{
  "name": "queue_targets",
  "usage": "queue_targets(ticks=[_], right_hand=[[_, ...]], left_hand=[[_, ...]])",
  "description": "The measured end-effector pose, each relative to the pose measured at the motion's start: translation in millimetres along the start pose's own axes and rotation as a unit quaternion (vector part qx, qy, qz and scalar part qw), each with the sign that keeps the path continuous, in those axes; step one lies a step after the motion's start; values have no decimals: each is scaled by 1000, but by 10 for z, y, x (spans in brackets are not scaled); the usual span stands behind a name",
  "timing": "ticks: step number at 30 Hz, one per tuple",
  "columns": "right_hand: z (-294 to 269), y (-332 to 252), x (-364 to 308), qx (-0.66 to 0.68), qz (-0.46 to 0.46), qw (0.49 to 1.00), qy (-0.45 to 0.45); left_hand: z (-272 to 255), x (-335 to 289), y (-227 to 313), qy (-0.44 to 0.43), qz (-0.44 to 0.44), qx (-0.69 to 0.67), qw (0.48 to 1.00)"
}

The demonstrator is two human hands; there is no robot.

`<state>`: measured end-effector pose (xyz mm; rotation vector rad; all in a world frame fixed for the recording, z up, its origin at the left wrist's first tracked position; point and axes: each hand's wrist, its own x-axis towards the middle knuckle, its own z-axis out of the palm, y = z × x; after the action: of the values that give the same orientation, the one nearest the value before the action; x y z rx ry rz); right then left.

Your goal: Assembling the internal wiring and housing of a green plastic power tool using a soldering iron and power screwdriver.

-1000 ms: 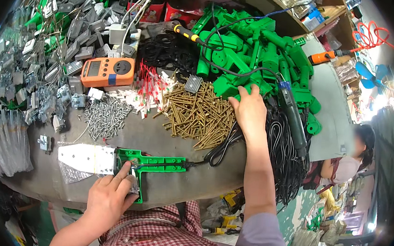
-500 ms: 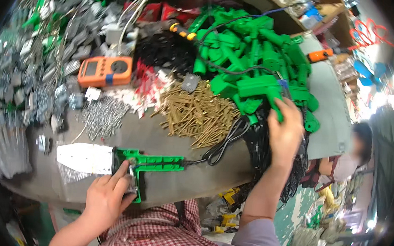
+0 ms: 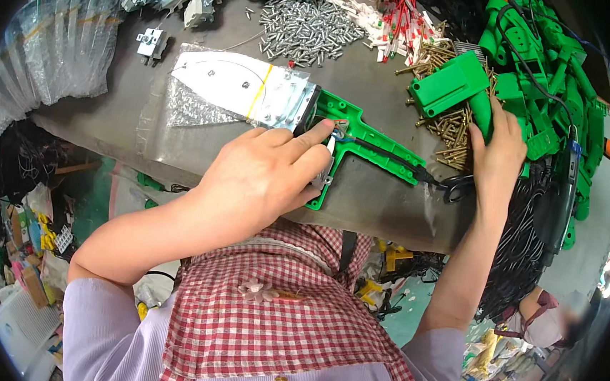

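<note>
My left hand (image 3: 269, 168) lies over a green plastic tool housing half (image 3: 386, 159), its index finger pressing on the wires inside and the other fingers curled at the near side. A black cord runs along the housing's handle channel. From the housing's left end extends a metal plate with a white pointed cover (image 3: 221, 76) and a yellow band. My right hand (image 3: 498, 145) grips the handle of a second green housing shell (image 3: 453, 84), raised above the brass screws (image 3: 456, 141); its closed outer face shows.
Small silver screws (image 3: 307, 29) and red-and-white wired parts (image 3: 404, 26) lie at the back. Clear plastic bags (image 3: 57, 56) are at left, near a small metal terminal part (image 3: 151, 44). More green shells (image 3: 570, 97) are heaped at right, above bundled black cords (image 3: 519, 243).
My right hand has brought the green shell off the heap toward the housing half. My left hand stays on the housing. The whole view has shifted and turned.
</note>
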<state>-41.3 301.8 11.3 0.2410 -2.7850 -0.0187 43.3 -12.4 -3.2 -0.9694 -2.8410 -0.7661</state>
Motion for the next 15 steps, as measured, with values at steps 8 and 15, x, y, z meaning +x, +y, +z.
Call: queue_targets(ticks=[8, 15], right_hand=[[-108, -179, -302, 668, 75, 740, -29], [-65, -475, -664, 757, 111, 640, -71]], left_hand=[[15, -51, -2, -2, -4, -14, 1000], [-22, 27, -3, -3, -5, -7, 1000]])
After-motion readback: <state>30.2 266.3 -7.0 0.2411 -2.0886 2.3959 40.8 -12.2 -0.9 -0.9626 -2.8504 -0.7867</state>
